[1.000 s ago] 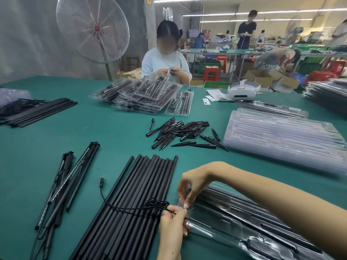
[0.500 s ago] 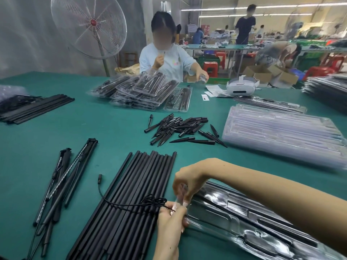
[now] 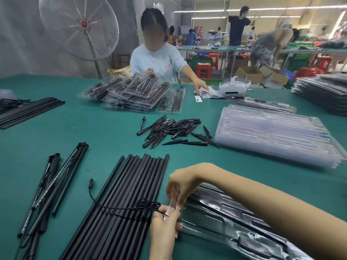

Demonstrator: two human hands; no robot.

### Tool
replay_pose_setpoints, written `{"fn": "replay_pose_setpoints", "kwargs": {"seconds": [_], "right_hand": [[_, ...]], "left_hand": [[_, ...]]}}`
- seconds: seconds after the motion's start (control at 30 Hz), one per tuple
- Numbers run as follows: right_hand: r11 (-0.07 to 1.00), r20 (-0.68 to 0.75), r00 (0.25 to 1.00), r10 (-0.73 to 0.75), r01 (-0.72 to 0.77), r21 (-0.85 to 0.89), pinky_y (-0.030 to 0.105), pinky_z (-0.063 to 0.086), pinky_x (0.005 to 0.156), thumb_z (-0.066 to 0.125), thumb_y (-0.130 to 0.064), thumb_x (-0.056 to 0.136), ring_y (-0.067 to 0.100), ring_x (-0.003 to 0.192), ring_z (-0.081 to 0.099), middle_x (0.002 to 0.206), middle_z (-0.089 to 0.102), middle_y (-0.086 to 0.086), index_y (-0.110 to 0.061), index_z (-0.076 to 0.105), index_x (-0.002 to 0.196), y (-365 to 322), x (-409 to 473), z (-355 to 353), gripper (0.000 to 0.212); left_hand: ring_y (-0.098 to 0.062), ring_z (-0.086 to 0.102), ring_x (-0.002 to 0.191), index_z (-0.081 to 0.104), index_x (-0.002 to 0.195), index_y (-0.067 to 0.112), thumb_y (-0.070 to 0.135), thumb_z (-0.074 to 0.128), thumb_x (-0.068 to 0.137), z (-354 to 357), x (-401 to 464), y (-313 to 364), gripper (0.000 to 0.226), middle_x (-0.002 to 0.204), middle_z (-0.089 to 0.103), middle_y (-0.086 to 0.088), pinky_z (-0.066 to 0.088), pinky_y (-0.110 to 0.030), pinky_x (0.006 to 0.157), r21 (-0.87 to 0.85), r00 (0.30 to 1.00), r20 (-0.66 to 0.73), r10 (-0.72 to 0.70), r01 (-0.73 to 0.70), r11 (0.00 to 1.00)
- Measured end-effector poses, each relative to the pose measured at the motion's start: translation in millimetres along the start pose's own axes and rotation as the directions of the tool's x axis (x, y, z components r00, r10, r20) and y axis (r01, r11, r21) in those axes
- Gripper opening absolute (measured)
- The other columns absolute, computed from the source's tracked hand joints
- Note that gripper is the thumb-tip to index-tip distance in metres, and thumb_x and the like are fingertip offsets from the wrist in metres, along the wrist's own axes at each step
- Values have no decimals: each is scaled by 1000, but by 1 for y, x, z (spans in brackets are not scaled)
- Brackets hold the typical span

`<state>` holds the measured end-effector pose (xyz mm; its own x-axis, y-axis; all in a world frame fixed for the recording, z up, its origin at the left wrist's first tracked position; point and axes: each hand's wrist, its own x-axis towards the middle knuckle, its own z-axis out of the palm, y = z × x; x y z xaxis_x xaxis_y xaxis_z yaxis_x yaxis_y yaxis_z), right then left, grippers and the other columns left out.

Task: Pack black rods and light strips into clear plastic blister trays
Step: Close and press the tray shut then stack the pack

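Clear plastic blister tray [image 3: 225,220] at 5 o'clock, partly loaded. Left hand [image 3: 163,226] pinches black cable [image 3: 120,209] end; right hand [image 3: 180,184] pinches tray's near corner. Risk, judged: cable coil snagging black rods [image 3: 122,203] at 7 o'clock, dragging them askew.

Bare green table [image 3: 97,139] lies open mid-left. Near, a row of black rods [image 3: 120,207] blocks the way; spikes [image 3: 169,130] crowd the middle, stacked clear trays [image 3: 272,136] the right.
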<state>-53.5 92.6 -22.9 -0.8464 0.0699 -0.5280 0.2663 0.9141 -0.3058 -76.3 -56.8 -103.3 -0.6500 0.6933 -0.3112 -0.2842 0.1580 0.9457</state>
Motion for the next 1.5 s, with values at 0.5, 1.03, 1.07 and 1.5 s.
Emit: {"fn": "replay_pose_setpoints", "kwargs": {"seconds": [0.5, 1.03, 1.07, 1.5], "right_hand": [[932, -257, 966, 11, 84, 353, 23, 47, 81, 70, -35, 85, 12, 90, 61, 100, 68, 2, -22, 67, 107, 12, -6, 10, 26], [991, -250, 968, -18, -17, -135, 50, 30, 97, 48, -44, 95, 21, 105, 55, 106, 64, 0, -20, 64, 105, -8, -8, 27, 30], [994, -255, 967, -24, -3, -105, 50, 29, 97, 50, -47, 94, 19, 107, 54, 107, 64, -1, -21, 65, 105, -6, -10, 26, 32], [983, -404, 901, 157, -103, 153, 43, 26, 110, 43, -56, 93, 13, 128, 31, 139, 40, -6, -39, 41, 136, 35, -54, 39, 46]], "left_hand": [[-15, 41, 27, 63, 76, 1, -8, 53, 88, -9, 14, 6, 17, 46, 49, -12, 23, -14, 29, 46, 981, 190, -46, 38, 998], [-13, 41, 27, 63, 74, 0, -6, 57, 86, -5, 16, 1, 15, 44, 51, -7, 23, -14, 29, 88, 993, 95, -66, 58, 994], [-13, 41, 27, 62, 77, -1, -7, 56, 87, -6, 16, 2, 13, 43, 50, -5, 23, -13, 29, 77, 992, 103, -72, 64, 995], [-10, 42, 30, 54, 81, -2, -6, 53, 91, -13, 2, 9, 11, 47, 47, -2, 24, -14, 28, 20, 974, 222, -35, 32, 999]]}}
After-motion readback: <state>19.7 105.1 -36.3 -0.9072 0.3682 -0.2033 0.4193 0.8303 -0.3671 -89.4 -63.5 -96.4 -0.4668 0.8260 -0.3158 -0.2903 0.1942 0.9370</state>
